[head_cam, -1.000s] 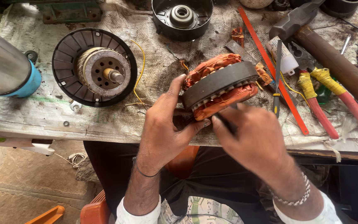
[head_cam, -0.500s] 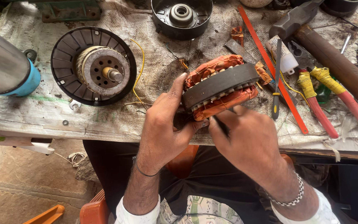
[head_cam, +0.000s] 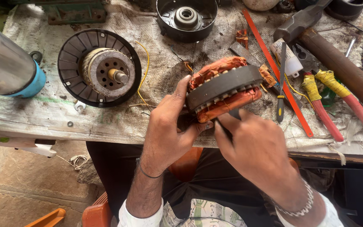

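Cluttered tabletop (head_cam: 106,122) is carrying the stator (head_cam: 223,89) at its near edge; your left hand (head_cam: 169,130) is gripping it at nine o'clock, your right hand (head_cam: 257,147) is pinching a dark tool (head_cam: 234,113) into the windings, calling for steady, gentle pressure.

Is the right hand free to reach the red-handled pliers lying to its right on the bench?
Probably not at once. The right hand is pressing a thin dark tool against the copper-wound stator. The red-handled pliers lie uncovered, nothing across them, so once that tool is put down the way looks open.
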